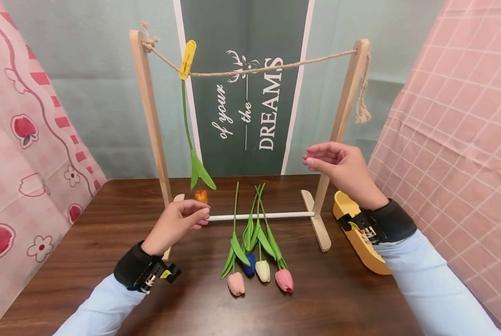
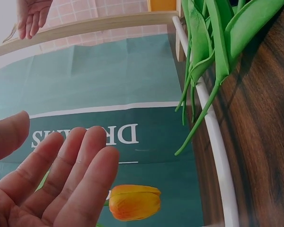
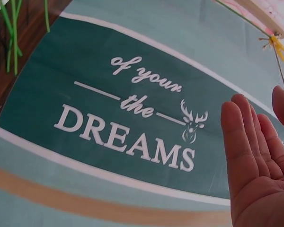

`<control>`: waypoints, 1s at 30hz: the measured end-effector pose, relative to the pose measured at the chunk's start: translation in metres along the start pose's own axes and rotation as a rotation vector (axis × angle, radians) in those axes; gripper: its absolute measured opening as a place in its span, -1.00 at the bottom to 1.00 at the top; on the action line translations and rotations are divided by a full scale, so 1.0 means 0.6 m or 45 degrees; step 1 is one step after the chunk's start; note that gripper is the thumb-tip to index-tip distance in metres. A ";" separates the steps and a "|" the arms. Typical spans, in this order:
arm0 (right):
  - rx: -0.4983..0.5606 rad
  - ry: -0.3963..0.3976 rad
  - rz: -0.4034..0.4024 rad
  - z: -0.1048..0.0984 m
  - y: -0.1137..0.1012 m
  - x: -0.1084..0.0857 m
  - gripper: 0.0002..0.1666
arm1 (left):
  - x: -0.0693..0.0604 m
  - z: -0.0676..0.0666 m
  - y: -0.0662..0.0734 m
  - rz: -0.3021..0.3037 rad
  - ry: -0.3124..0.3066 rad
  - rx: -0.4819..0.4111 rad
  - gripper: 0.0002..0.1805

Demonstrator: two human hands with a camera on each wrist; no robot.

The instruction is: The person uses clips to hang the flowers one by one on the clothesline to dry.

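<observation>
An orange-yellow tulip (image 1: pixel 200 196) hangs head down from a rope (image 1: pixel 250 71), clipped by its stem with a yellow clothespin (image 1: pixel 187 59). My left hand (image 1: pixel 181 217) is just below that bloom, holding nothing; the left wrist view shows its fingers loosely extended beside the tulip (image 2: pixel 135 202). In the air by the right post, my right hand (image 1: pixel 338 165) is also bare, fingers nearly straight in the right wrist view. Several artificial tulips lie on the table between the hands: a light pink tulip (image 1: pixel 235 283), a blue tulip (image 1: pixel 249 265), a white tulip (image 1: pixel 262 271) and a pink tulip (image 1: pixel 284 280).
The rope runs between a left wooden post (image 1: pixel 151 112) and a right wooden post (image 1: pixel 347 102). A white rod (image 1: pixel 288 215) joins them low down, under the tulip stems. Below my right forearm sits a yellow container (image 1: pixel 359 242) on the brown table (image 1: pixel 317 298).
</observation>
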State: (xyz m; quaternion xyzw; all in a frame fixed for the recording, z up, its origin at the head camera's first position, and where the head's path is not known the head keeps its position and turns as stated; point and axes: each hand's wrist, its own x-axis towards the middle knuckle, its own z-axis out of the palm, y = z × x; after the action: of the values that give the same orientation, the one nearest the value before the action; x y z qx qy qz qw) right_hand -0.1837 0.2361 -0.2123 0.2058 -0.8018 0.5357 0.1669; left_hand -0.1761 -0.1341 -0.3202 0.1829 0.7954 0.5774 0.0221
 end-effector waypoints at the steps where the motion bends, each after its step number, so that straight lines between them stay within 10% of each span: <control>1: -0.003 0.004 0.009 -0.004 0.002 -0.002 -0.65 | 0.001 0.000 0.000 0.000 -0.002 0.001 -0.72; 30: -0.264 0.031 0.174 -0.098 0.082 -0.070 -0.61 | -0.007 0.003 -0.027 -0.008 -0.011 0.027 -0.75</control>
State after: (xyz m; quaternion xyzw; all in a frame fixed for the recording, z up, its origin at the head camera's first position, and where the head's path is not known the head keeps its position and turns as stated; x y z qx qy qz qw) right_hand -0.1699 0.3138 -0.2501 0.1258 -0.8630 0.4623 0.1603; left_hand -0.1763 -0.1383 -0.3365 0.1832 0.8020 0.5680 0.0253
